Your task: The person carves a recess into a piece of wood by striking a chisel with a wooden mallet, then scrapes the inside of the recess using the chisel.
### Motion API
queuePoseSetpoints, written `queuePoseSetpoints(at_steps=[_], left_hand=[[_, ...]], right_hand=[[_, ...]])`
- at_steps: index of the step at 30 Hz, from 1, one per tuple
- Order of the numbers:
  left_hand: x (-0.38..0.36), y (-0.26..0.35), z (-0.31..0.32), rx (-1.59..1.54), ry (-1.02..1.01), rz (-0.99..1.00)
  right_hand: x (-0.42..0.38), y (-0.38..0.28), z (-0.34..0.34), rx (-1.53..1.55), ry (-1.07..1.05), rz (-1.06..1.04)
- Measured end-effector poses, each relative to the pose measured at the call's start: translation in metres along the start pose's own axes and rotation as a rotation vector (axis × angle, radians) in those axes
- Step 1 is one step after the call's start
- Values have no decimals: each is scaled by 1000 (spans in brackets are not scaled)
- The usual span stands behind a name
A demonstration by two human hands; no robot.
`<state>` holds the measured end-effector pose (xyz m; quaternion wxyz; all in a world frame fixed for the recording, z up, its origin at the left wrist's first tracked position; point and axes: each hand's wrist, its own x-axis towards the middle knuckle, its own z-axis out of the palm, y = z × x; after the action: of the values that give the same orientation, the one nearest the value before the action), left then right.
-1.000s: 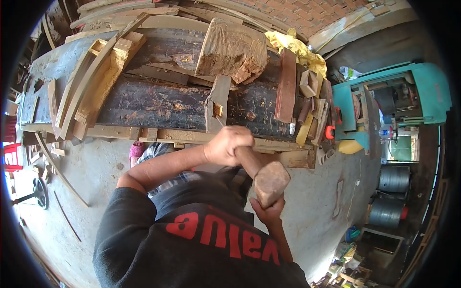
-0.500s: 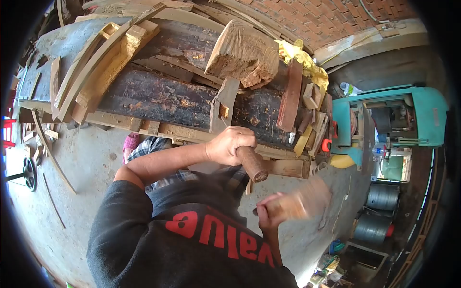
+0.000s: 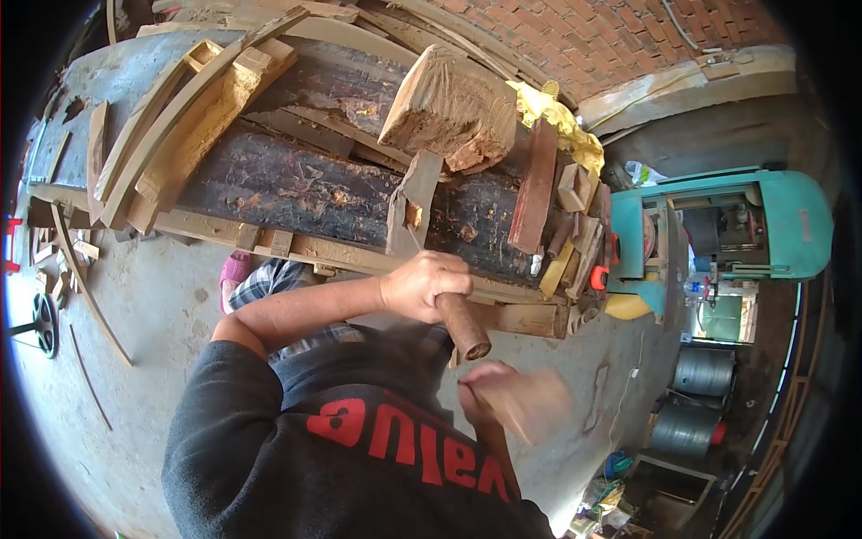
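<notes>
Nearest to us, our right hand [image 3: 485, 386] is closing its fingers around one wooden mallet [image 3: 530, 406], whose head is showing as a blur, apart from the butt of the chisel handle [image 3: 463, 328]. Our left hand [image 3: 425, 286] is wrapping its fingers tightly around that one handle, and the thin blade [image 3: 416, 237] is reaching the opening in one notched wood piece [image 3: 406, 207], which is lying across the front of the bench [image 3: 296, 193]. Below the bench, one pink slipper [image 3: 235, 269] is showing. Just behind the notched piece, one thick wood block [image 3: 453, 108] is standing in the way at the piece's far end. To the right, one reddish board [image 3: 536, 189] is lying lengthwise away from us, with one hollow-ended block [image 3: 575, 187] beside it and one orange-and-black tape measure [image 3: 599, 274] at the bench's right end. To the left, several curved strips [image 3: 184, 126], too overlapped for us to count surely, are crowding the bench. Farther back, one crumpled yellow bag [image 3: 566, 126] is resting near the thick block. Well to the right, one teal machine [image 3: 795, 225] and two metal drums [image 3: 703, 370] are standing, and beyond the bench one brick wall [image 3: 593, 36] is rising.
</notes>
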<state>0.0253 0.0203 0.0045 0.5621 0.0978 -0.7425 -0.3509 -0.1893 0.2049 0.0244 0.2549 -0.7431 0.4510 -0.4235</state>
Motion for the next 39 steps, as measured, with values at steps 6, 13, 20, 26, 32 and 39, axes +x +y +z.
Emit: queuePoseSetpoints(at_steps=[6,13,20,26,32,39], left_hand=[[0,-6,6,22,-5,80],[-3,-8,13,47,-7,78],[7,-8,11,-10,8,64],[6,-7,13,-12,-33,58],[10,-5,13,73,-123,50],[42,2,5,-25,40,-200]], right_hand=[[15,-9,7,-14,201,445],[25,-33,-41,-201,49,157],[10,-3,8,-258,175,21],[51,-67,-7,-76,234,246],[14,-14,15,-163,289,302],[13,-30,-1,114,439,623]])
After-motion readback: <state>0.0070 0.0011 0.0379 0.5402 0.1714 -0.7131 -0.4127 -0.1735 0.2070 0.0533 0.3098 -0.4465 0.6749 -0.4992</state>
